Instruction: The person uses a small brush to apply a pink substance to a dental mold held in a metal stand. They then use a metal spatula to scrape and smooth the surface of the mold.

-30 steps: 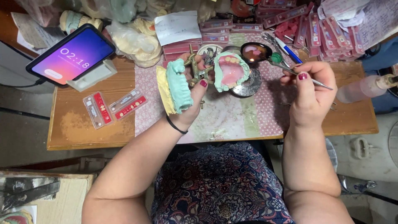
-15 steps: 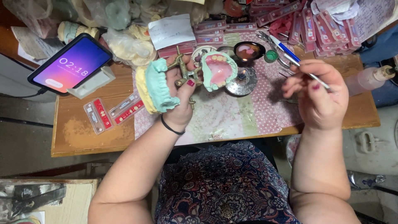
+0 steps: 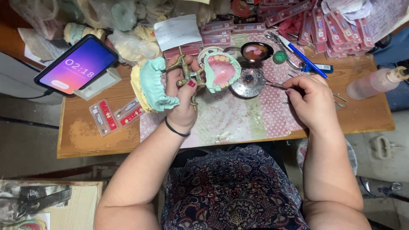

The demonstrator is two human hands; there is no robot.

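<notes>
- Cluttered wooden bench (image 3: 362, 117) under your hands.
- Your left hand (image 3: 183, 100) grips the brass articulator (image 3: 185, 74) carrying the denture cast (image 3: 219, 70).
- Your right hand (image 3: 311, 100) pinches a metal instrument (image 3: 277, 85) at the small burner (image 3: 248, 81), warming its tip; carry it carefully to the wax.

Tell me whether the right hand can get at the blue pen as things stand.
Probably yes. The right hand lies just below the blue pen, with only small metal tools on the cloth between them. But its fingers already pinch a thin metal instrument, so it isn't free to take it.
</notes>
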